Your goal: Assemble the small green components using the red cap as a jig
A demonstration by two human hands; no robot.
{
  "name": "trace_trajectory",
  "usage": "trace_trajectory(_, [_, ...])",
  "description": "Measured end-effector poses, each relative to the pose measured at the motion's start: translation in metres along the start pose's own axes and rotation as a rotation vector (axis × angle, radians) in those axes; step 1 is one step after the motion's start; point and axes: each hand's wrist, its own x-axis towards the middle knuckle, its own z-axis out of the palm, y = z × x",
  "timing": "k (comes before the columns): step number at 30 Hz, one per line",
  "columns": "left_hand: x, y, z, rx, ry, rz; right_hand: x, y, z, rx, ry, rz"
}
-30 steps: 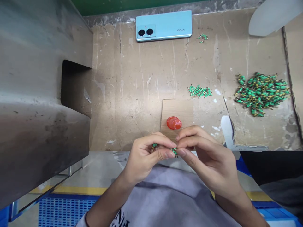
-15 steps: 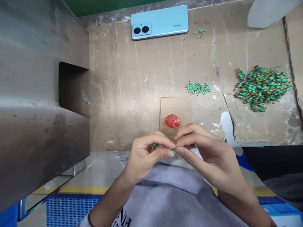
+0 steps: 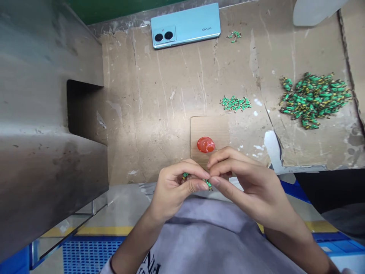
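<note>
Little is altered over the last second. The left hand (image 3: 173, 190) and the right hand (image 3: 251, 186) are kept fingertip to fingertip at the near edge of the table (image 3: 159, 114). Only the view is shifted, so that everything on the table is seen a little higher and further left. The work at the fingertips is therefore judged to be at the same stage.

The grip of each hand is closed, thumb and forefinger being pressed on the small green pieces (image 3: 209, 184), which are held between the two hands, just in front of the one red cap (image 3: 205, 145). How many pieces are pinched cannot be told.

Counted on the table are:
- one phone (image 3: 185, 24)
- one cardboard square (image 3: 209, 125) under the cap
- three green heaps: a large heap (image 3: 313, 99), a small heap (image 3: 235, 103) and a tiny cluster (image 3: 234, 36)
</note>
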Motion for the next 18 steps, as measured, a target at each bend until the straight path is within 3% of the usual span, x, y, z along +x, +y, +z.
trace_trajectory(18, [-0.0014, 0.0022, -0.0027, 0.038, -0.015, -0.008, 0.0042, -0.0045, -0.0025, -0.059, -0.039, -0.020])
